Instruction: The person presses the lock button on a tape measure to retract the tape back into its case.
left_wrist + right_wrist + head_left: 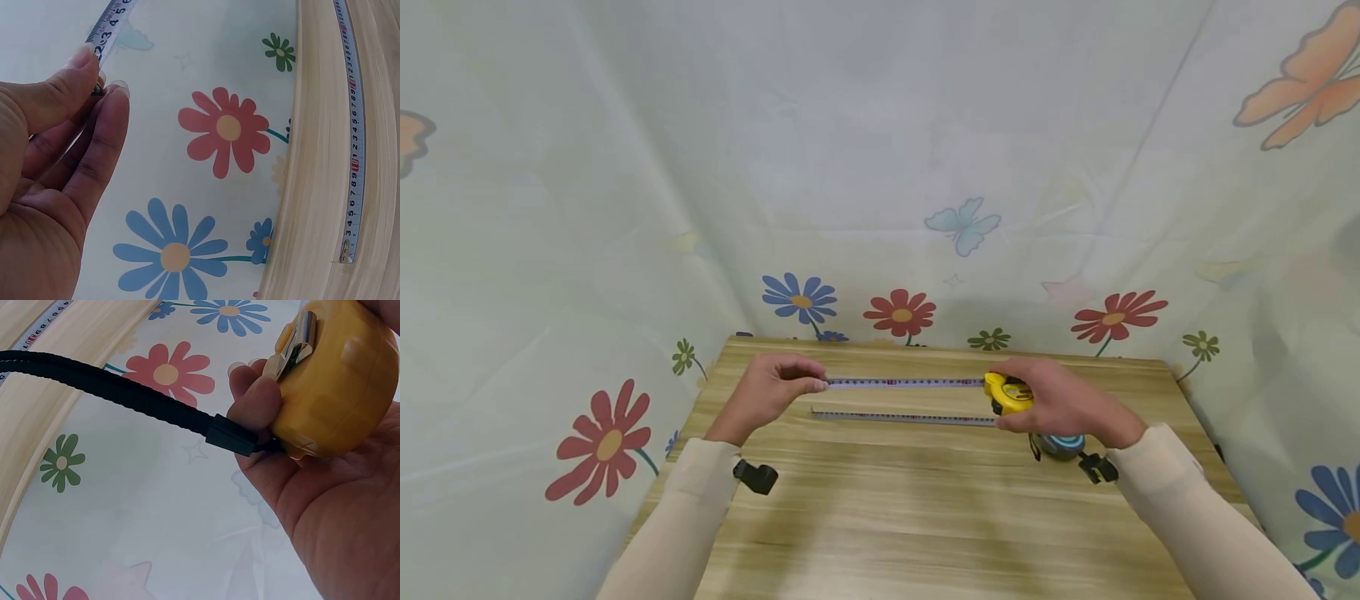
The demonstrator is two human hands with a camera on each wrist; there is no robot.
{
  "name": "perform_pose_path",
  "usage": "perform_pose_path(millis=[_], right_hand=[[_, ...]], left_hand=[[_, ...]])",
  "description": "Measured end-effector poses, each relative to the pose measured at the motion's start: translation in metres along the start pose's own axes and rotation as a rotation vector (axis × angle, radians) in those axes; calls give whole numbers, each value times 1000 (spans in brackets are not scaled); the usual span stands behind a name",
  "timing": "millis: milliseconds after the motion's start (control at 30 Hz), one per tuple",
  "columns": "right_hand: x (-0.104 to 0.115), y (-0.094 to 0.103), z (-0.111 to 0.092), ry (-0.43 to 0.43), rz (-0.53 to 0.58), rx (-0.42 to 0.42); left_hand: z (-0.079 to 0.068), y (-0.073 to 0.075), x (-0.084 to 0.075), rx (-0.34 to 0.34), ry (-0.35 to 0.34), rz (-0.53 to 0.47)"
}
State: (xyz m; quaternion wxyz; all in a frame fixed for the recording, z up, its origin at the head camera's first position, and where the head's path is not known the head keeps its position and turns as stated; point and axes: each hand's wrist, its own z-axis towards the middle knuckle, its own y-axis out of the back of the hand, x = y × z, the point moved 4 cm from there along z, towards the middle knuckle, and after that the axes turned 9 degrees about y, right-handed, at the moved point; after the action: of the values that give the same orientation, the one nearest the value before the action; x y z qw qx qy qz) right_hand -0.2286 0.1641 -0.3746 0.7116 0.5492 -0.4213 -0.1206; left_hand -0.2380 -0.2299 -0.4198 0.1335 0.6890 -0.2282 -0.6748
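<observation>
Between both hands stretches the blade point(917, 383) of a yellow tape measure point(1011, 394), raised over the wooden table. My left hand point(771, 392) pinches the blade's end between thumb and fingers; in the left wrist view its low numbers show just past the thumb point(62, 84). My right hand point(1063, 400) grips the yellow case, and the right wrist view shows its metal clip point(299, 344) and a black wrist strap point(112, 387) hanging from it. A second tape measure point(1062, 447), grey and blue, lies on the table below the right hand, its blade point(902, 417) drawn out leftward.
The wooden table point(880, 500) ends at the back against a pale curtain point(880, 167) printed with flowers and butterflies. That curtain also closes off the left and right sides. A black mount point(756, 477) sits on the left wrist, another point(1097, 467) on the right.
</observation>
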Motion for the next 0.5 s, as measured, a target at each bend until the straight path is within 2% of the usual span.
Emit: perform_pose_path(millis=[500], right_hand=[[5, -2, 3, 21, 0, 0]], left_hand=[[-3, -1, -3, 4, -8, 8]])
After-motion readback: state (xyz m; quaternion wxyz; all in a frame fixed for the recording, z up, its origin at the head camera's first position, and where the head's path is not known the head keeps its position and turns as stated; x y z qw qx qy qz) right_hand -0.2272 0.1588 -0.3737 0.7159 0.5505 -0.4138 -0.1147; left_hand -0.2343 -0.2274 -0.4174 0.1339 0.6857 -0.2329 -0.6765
